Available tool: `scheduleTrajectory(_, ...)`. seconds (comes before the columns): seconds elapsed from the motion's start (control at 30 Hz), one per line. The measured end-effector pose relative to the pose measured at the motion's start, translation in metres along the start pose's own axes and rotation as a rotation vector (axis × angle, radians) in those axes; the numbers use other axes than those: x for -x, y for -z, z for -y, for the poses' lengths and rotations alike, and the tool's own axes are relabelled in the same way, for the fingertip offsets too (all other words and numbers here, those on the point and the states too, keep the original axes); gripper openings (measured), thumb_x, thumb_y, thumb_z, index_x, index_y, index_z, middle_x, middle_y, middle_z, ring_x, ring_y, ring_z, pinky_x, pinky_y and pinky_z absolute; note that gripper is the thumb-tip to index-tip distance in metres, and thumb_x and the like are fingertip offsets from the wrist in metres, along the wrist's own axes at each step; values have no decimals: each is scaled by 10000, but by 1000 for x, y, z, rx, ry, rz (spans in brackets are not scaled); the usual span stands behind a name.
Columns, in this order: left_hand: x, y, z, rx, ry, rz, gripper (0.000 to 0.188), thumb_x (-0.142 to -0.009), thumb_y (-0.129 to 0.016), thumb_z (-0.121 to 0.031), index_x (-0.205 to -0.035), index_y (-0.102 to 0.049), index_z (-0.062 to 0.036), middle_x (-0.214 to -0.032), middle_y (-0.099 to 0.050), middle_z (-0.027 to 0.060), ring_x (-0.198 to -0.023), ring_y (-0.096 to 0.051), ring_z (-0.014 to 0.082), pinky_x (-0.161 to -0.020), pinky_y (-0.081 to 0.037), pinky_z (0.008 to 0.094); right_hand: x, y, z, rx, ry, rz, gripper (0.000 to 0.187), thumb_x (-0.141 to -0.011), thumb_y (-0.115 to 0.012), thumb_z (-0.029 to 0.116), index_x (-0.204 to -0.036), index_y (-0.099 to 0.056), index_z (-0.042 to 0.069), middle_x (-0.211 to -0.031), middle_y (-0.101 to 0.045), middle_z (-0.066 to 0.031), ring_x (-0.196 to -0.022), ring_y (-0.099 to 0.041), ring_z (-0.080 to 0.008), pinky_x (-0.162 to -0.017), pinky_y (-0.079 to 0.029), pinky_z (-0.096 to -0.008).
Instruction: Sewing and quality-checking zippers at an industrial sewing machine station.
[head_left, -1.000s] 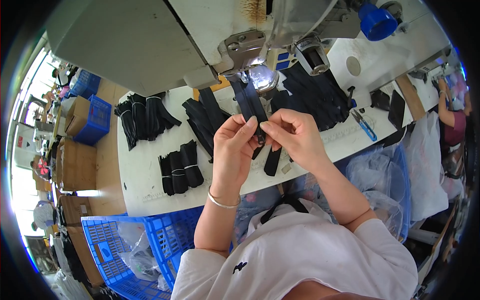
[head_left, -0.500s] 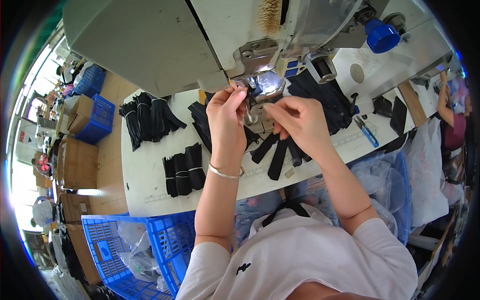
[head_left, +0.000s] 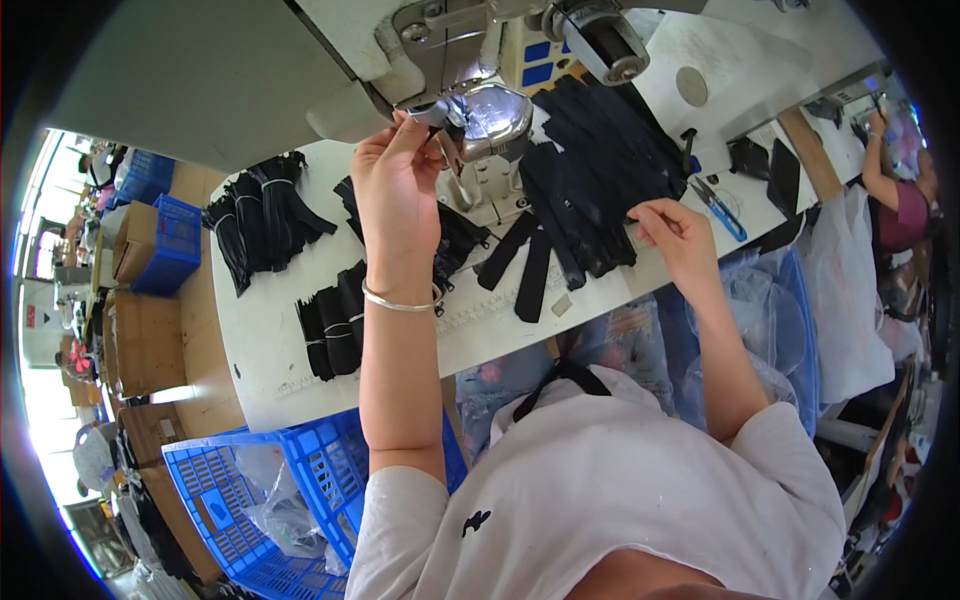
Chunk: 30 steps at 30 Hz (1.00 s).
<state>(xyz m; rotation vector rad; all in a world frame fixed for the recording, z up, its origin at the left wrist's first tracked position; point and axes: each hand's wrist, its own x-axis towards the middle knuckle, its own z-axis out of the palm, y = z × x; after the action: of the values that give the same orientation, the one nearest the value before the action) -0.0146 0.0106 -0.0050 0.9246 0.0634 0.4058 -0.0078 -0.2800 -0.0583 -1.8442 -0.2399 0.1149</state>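
Observation:
My left hand (head_left: 398,185), wearing a silver bangle, is raised at the head of a sewing machine (head_left: 490,115). Its thumb and fingertips are pinched together beside the lit metal presser area, and what they hold is hidden. My right hand (head_left: 680,240) hovers at the right edge of a wide pile of black zippers (head_left: 590,170), fingers loosely curled and slightly apart, with nothing seen in them. Two short black strips (head_left: 533,275) lie at the pile's front left. More zippers (head_left: 455,245) with metal pulls lie behind my left wrist, partly covered by it.
Tied black zipper bundles (head_left: 270,215) lie at the table's left, with shorter rolled bundles (head_left: 335,320) nearer. Blue-handled snips (head_left: 720,210) rest at right. A blue crate (head_left: 300,480) with plastic bags stands below left. Another person (head_left: 900,190) works at far right.
My right hand has drawn away from the machine to the right, beside the zipper pile. My left hand stays at the machine head. The view has shifted, so the machine sits further up and left.

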Motion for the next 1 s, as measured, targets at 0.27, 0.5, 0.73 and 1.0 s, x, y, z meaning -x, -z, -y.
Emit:
scheduleTrajectory(0.27, 62, 44, 5, -588, -61, -403, 144, -848, -678, -121, -813, -610, 1, -768, -549, -20, -694, -514, 61, -638, -401, 194, -14, -39, 1, 588, 462, -11, 251, -767, -696, 199, -975, -644, 68, -911, -576, -75, -878, -528, -275, -802, -420, -375)
scheduleTrajectory(0.5, 81, 52, 30, -1559, -452, -571, 159, -802, -702, -167, -854, -625, -38, -911, -567, 73, -965, -487, 271, -903, -358, 360, -43, -69, -1, 666, 442, 20, 260, -776, -683, 176, -989, -599, 53, -881, -584, -110, -832, -595, -288, -729, -479, -363)
scheduleTrajectory(0.73, 120, -26, 68, -989, -344, 155, 178, -783, -637, 26, -958, -610, 4, -906, -572, 109, -805, -573, 206, -689, -484, 277, -50, -34, 25, -283, 132, -107, 245, -887, -571, 43, -1118, -490, 42, -813, -653, -96, -706, -610, -94, -606, -475, -213)
scheduleTrajectory(1.0, 137, -34, 89, -266, 254, 61, 262, -970, -510, -234, -919, -596, 8, -884, -551, 33, -690, -529, 73, -570, -453, 209, 48, -11, 37, -43, 178, 357, 222, -801, -666, 60, -1022, -672, 38, -880, -661, -33, -807, -589, -117, -666, -432, -233)
